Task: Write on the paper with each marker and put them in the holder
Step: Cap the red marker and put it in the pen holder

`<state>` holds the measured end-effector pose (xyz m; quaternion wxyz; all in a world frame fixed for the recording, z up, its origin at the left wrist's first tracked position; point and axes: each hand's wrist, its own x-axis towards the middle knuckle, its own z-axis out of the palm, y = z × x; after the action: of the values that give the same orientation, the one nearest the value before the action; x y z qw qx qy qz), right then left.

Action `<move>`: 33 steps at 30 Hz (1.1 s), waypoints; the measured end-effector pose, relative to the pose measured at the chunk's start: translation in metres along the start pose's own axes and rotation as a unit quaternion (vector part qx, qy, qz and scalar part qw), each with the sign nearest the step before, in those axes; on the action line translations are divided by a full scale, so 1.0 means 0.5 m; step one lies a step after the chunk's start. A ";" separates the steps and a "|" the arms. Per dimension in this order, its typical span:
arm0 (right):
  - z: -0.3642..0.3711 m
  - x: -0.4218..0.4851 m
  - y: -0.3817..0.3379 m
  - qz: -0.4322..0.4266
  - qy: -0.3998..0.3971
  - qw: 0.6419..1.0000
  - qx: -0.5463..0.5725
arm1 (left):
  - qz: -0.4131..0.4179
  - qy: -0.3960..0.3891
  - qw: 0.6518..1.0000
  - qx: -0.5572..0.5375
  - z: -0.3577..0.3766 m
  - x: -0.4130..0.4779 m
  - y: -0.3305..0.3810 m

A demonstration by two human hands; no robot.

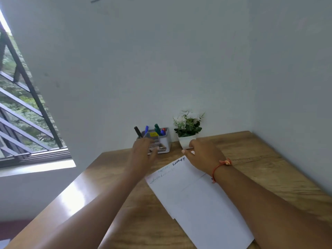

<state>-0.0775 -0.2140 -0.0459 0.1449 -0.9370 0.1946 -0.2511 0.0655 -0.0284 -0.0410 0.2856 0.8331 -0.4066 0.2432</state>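
— From the head view, where did the markers stand?

— Four caps showed above the holder (164, 143) at the wall: a black marker (137, 131), a blue marker (146, 129), a green marker (157, 129) and a red marker (163, 131). None lay on the table (255, 159) that I could see.

— And the hands?

— The left hand (143, 151) hung in front of the holder, just under the black marker. It was too blurred to tell whether its fingers were slack or closed on anything. The right hand (202, 155) lay palm down on the far corner of the paper (195, 198), fingers loosely bent, gripping nothing, beside the plant pot (186, 141).

— So which step?

— The last, I judged: several coloured scribbles ran along the paper's far edge, and every marker seen was in the holder.

— Next move?

— Only to let the black marker settle fully, if it was held, and draw the left hand clear without tipping the holder.
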 end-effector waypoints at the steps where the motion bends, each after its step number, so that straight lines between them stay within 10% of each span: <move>1: 0.001 -0.001 0.004 0.000 -0.007 1.000 -0.010 | 0.005 -0.019 1.000 0.021 -0.003 -0.026 -0.010; 13: -0.010 -0.027 0.022 0.066 -0.156 0.983 -0.071 | 0.021 -0.204 0.978 -0.023 -0.016 -0.098 -0.046; 33: -0.011 0.001 -0.010 0.186 -0.243 0.949 -0.075 | 0.004 -0.269 0.963 -0.012 -0.018 -0.093 -0.064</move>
<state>-0.0785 -0.2107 -0.0392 0.1612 -0.9250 0.3426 0.0313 0.0644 0.0188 -0.0729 0.1746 0.8625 -0.4750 0.0062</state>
